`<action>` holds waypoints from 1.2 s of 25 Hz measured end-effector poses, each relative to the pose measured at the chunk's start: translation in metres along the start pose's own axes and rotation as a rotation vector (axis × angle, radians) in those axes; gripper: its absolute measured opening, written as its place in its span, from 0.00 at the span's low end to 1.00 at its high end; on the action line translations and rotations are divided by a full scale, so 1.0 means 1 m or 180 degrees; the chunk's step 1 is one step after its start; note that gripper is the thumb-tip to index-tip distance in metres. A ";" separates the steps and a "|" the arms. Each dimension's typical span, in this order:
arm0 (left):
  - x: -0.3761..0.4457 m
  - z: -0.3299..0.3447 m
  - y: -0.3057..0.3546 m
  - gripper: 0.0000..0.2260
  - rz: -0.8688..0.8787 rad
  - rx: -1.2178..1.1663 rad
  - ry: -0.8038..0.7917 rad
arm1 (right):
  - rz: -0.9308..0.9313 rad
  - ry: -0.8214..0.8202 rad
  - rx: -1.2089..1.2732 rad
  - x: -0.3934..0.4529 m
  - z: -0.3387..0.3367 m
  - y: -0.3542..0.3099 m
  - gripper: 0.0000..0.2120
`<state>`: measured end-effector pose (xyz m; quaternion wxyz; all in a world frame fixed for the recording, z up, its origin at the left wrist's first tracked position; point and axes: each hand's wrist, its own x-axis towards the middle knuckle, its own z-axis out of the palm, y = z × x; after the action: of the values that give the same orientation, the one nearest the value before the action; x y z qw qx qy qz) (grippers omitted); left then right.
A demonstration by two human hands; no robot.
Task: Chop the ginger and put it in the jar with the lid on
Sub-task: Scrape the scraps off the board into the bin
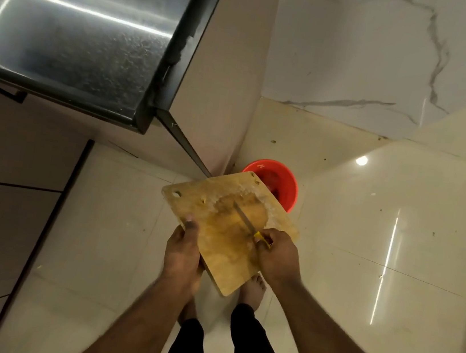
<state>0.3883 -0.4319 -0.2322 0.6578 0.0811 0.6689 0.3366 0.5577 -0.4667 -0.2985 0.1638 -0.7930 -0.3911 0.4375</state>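
Over red bin, left hand fingers gripping cutting board, right hand clasping knife

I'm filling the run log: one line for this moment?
left hand holds cutting board | right hand holds knife on board | red bucket beyond

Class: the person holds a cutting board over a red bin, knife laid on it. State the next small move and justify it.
Probably sweep the knife toward the board's far edge: pale scraps cling there, above the red bin.
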 end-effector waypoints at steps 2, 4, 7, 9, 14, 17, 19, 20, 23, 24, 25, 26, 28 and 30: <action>0.012 0.004 -0.004 0.17 -0.0017 0.0020 0.0084 | 0.0078 -0.0056 0.0047 0.017 0.007 -0.005 0.07; 0.020 0.006 -0.007 0.17 -0.0068 0.0080 0.0215 | -0.0276 -0.0289 0.0206 0.018 0.014 -0.024 0.08; 0.024 0.008 -0.011 0.17 -0.0075 0.0242 0.0293 | -0.0910 -0.0466 0.0344 0.012 0.025 -0.043 0.10; 0.023 0.008 -0.011 0.17 -0.0048 0.0323 0.0266 | -0.0852 -0.0477 0.0291 0.023 0.030 -0.037 0.10; 0.016 0.010 -0.007 0.20 0.0026 0.0295 0.0168 | 0.0236 -0.0093 0.0096 0.054 0.015 -0.006 0.09; 0.012 0.012 -0.002 0.21 0.0029 0.0367 0.0218 | -0.0023 -0.0235 0.0096 0.057 0.012 -0.011 0.10; 0.007 0.009 -0.002 0.20 0.0080 0.0400 0.0225 | -0.0134 -0.0260 0.0035 0.060 0.012 -0.013 0.12; 0.005 0.008 0.000 0.19 0.0108 0.0377 0.0221 | -0.0106 -0.0201 0.0003 0.063 0.012 -0.011 0.13; -0.003 0.001 0.003 0.17 0.0151 0.0345 0.0243 | 0.0124 -0.0007 -0.0054 0.078 0.007 0.001 0.13; -0.006 -0.002 0.004 0.17 0.0158 0.0370 0.0255 | 0.0200 0.0044 -0.0092 0.083 0.003 0.005 0.12; -0.007 -0.006 0.004 0.17 0.0166 0.0391 0.0269 | 0.0277 0.0098 -0.0145 0.088 0.000 0.009 0.12; -0.008 -0.008 0.005 0.17 0.0182 0.0401 0.0280 | 0.0370 0.0163 -0.0220 0.093 -0.003 0.012 0.13; -0.009 -0.010 0.007 0.18 0.0213 0.0413 0.0313 | 0.0526 0.0304 -0.0372 0.102 -0.011 0.014 0.14; -0.010 -0.011 0.007 0.19 0.0218 0.0406 0.0379 | 0.0402 0.0336 -0.0275 0.106 -0.013 0.011 0.14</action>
<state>0.3765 -0.4360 -0.2210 0.5986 0.1254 0.7236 0.3198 0.6070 -0.3916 -0.3577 0.1220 -0.8443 -0.3496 0.3873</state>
